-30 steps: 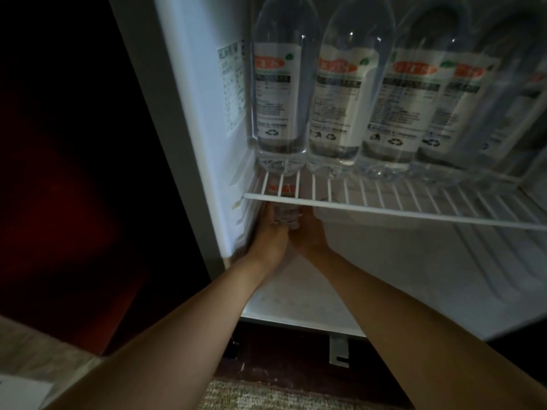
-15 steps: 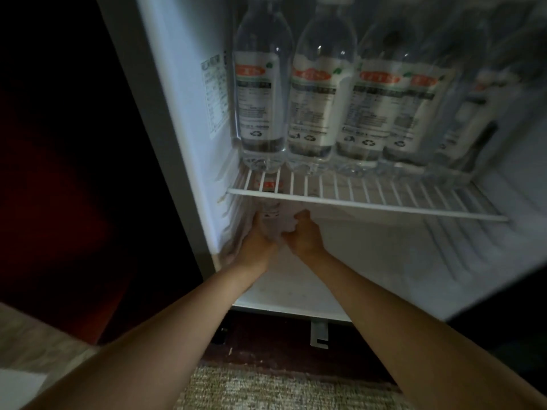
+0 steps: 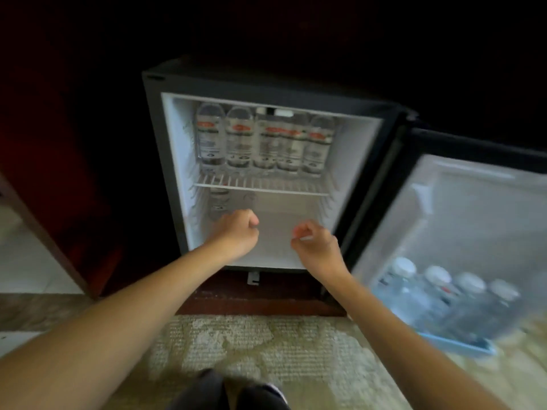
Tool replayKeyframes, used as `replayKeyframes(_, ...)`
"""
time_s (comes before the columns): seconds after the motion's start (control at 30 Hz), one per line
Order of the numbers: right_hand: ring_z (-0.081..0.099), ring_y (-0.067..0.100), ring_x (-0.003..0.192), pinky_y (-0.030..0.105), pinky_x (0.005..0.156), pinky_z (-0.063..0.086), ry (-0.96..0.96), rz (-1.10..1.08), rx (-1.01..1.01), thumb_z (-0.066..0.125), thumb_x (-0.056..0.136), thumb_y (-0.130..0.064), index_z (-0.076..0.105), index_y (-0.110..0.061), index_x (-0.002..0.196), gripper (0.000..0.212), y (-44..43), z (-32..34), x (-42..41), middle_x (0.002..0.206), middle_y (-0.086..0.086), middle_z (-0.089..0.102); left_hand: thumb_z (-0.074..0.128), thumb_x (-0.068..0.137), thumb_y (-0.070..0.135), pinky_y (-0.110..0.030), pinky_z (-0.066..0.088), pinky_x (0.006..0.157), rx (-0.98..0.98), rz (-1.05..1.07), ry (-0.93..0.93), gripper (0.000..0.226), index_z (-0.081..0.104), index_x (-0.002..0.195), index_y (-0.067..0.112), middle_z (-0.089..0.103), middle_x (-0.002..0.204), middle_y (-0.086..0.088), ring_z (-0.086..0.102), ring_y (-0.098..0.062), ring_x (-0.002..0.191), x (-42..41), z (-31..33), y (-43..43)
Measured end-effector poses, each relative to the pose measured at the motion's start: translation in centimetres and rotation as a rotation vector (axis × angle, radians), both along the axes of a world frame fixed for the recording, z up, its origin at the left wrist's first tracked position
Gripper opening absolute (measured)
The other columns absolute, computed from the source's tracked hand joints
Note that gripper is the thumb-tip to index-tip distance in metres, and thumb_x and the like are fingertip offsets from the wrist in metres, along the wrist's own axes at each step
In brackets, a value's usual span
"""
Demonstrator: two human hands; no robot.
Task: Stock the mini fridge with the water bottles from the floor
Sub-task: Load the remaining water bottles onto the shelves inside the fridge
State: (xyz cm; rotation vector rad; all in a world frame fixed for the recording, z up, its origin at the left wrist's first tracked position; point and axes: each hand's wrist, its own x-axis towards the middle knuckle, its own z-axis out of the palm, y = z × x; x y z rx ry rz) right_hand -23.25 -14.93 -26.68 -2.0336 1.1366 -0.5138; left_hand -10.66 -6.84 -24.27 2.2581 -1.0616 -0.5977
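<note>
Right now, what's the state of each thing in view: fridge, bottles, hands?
mini fridge door: swung open to the right.
wire shelf: loaded with a row of bottles.
shelf bottles: upright, side by side.
lower bottle: upright, back left under the shelf.
floor bottles: upright, capped, in blue tray.
left hand: fingers curled, empty.
right hand: fingers curled, empty.

Carpet, wood and tile around the scene

A patterned beige carpet (image 3: 266, 344) met a reddish-brown wooden plinth (image 3: 260, 303); pale tiles (image 3: 26, 261) lay far left beyond a dark wooden frame (image 3: 50, 241), and a light-blue tray (image 3: 461, 347) sat at right.
</note>
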Motion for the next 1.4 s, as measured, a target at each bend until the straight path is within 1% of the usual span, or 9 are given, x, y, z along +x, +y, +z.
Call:
replayKeyframes(0.17, 0.054, 0.015, 0.086, 0.022, 0.071, 0.04, -0.101, -0.198, -0.006, 0.055, 0.084, -0.011, 0.062, -0.01, 0.103, 0.021, 3.3, 4.3, -12.3, 0.09, -0.002, 0.056, 0.041, 0.093, 0.009, -0.027, 0.041, 0.078, -0.051, -0.203, -0.045, 0.024, 0.062, 0.102, 0.007, 0.062, 0.106, -0.01, 0.058, -0.026, 0.103, -10.9, 5.3, 1.1)
replayKeyframes(0.3, 0.059, 0.018, 0.087, 0.026, 0.076, 0.042, -0.123, -0.36, -0.012, 0.057, 0.082, -0.011, 0.063, -0.01, 0.099, 0.018, 6.1, 4.4, -22.3, 0.088, 0.001, 0.058, 0.043, 0.089, 0.008, -0.038, 0.047, 0.094, -0.075, -0.34, -0.039, 0.027, 0.066, 0.103, 0.0, 0.065, 0.113, -0.02, 0.058, -0.034, 0.108, -20.0, 5.6, 1.4)
replayKeyframes(0.63, 0.061, 0.024, 0.083, 0.029, 0.07, 0.046, 0.016, -0.723, 0.289, 0.056, 0.085, -0.014, 0.058, -0.006, 0.107, 0.023, 15.6, -6.0, -44.7, 0.09, 0.014, 0.065, 0.045, 0.089, 0.013, -0.037, 0.048, 0.092, 0.176, -0.748, -0.04, 0.02, 0.063, 0.095, 0.007, 0.065, 0.113, -0.017, 0.059, -0.031, 0.106, -41.9, -3.4, 5.9)
replayKeyframes(0.8, 0.06, 0.021, 0.091, 0.035, 0.079, 0.048, 0.062, -0.885, 0.428, 0.052, 0.089, -0.015, 0.053, -0.002, 0.122, 0.035, 17.1, -11.8, -52.0, 0.11, 0.014, 0.062, 0.041, 0.093, 0.014, -0.033, 0.043, 0.086, 0.345, -0.903, -0.041, 0.036, 0.045, 0.129, 0.008, 0.051, 0.132, -0.012, 0.052, -0.027, 0.111, -49.4, -6.6, 8.0)
replayKeyframes(0.93, 0.048, 0.032, 0.119, 0.038, 0.096, 0.04, 0.184, -0.997, 0.387, 0.052, 0.089, -0.019, 0.038, -0.003, 0.133, 0.049, 15.6, -15.1, -55.7, 0.133, 0.019, 0.043, 0.041, 0.093, 0.014, -0.033, 0.044, 0.084, 0.372, -0.973, 0.008, 0.04, 0.043, 0.133, 0.012, 0.052, 0.131, -0.011, 0.054, -0.024, 0.103, -52.7, -7.9, 8.0)
replayKeyframes(1.03, 0.013, 0.037, 0.142, 0.038, 0.113, 0.02, 0.296, -0.988, 0.41, 0.059, 0.087, -0.025, 0.015, -0.006, 0.145, 0.075, 14.1, -16.8, -57.3, 0.152, 0.022, 0.006, 0.042, 0.093, 0.014, -0.035, 0.048, 0.083, 0.376, -0.987, 0.064, 0.038, 0.045, 0.131, 0.013, 0.055, 0.126, -0.008, 0.053, -0.018, 0.091, -53.5, -8.9, 7.4)
replayKeyframes(1.13, 0.003, 0.035, 0.144, 0.041, 0.116, 0.017, 0.402, -0.887, 0.409, 0.058, 0.088, -0.02, 0.004, -0.012, 0.148, 0.081, 12.1, -17.7, -58.7, 0.155, 0.015, -0.017, 0.043, 0.094, 0.013, -0.024, 0.046, 0.067, 0.366, -0.964, 0.111, 0.034, 0.049, 0.127, 0.013, 0.056, 0.115, -0.004, 0.051, -0.012, 0.079, -53.2, -10.0, 6.6)
replayKeyframes(1.27, 0.02, 0.033, 0.14, 0.041, 0.109, 0.033, 0.573, -0.786, 0.357, 0.046, 0.091, -0.005, 0.022, -0.018, 0.145, 0.06, 9.6, -18.0, -59.6, 0.157, 0.008, 0.001, 0.043, 0.095, 0.01, -0.018, 0.038, 0.05, 0.328, -0.919, 0.165, 0.028, 0.053, 0.121, 0.011, 0.059, 0.104, -0.004, 0.049, -0.012, 0.064, -52.6, -11.1, 6.2)
replayKeyframes(1.4, 0.031, 0.037, 0.132, 0.047, 0.108, 0.036, 0.575, -0.821, 0.292, 0.04, 0.087, 0.008, 0.039, -0.012, 0.135, 0.052, 9.6, -18.9, -59.7, 0.148, 0.016, 0.024, 0.043, 0.095, 0.01, -0.018, 0.035, 0.044, 0.295, -0.887, 0.193, 0.027, 0.054, 0.119, 0.013, 0.062, 0.106, -0.008, 0.044, -0.011, 0.056, -52.0, -11.8, 6.1)
